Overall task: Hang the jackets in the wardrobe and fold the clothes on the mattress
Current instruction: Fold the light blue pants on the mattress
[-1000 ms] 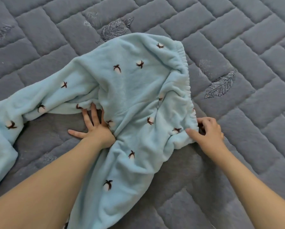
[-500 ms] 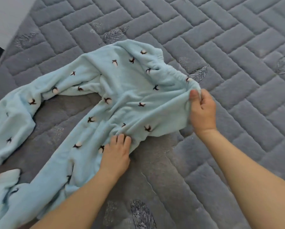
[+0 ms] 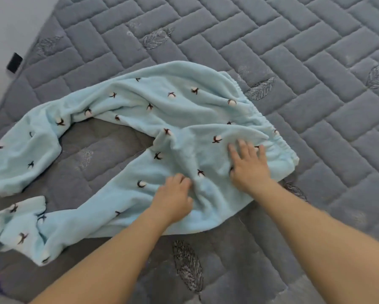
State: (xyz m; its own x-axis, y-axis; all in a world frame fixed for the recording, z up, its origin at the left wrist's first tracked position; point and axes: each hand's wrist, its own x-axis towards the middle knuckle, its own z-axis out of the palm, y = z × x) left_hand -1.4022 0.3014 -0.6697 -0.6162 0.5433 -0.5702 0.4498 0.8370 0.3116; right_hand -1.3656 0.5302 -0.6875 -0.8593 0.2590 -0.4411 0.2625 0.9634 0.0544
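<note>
Pale blue fleece pyjama trousers (image 3: 184, 119), dotted with small white cotton bolls on dark stems, lie spread across a grey quilted mattress (image 3: 316, 62) stitched in a brick pattern with embroidered feathers. In the head view the gathered elastic waistband (image 3: 269, 126) sits at the right end of the garment, running down toward the corner near the right forearm. The two legs trail away to the left: the upper one bends round toward the left edge of the picture, the lower one runs down-left and ends in a rumpled cuff (image 3: 15, 220) near the bottom left corner. A patch of bare mattress shows between the legs.

The right hand (image 3: 249, 165) lies flat on the fabric just inside the waistband, its fingers spread wide and a little blurred, holding nothing. The left hand (image 3: 173, 196) rests on the cloth near the crotch seam, its fingers curled into a bunched ridge of fleece; whether it really pinches that fold I cannot tell. Both bare forearms reach in from the bottom edge.

Beyond the mattress, at the top left, a small black object (image 3: 14, 62) sits against a pale wall.
</note>
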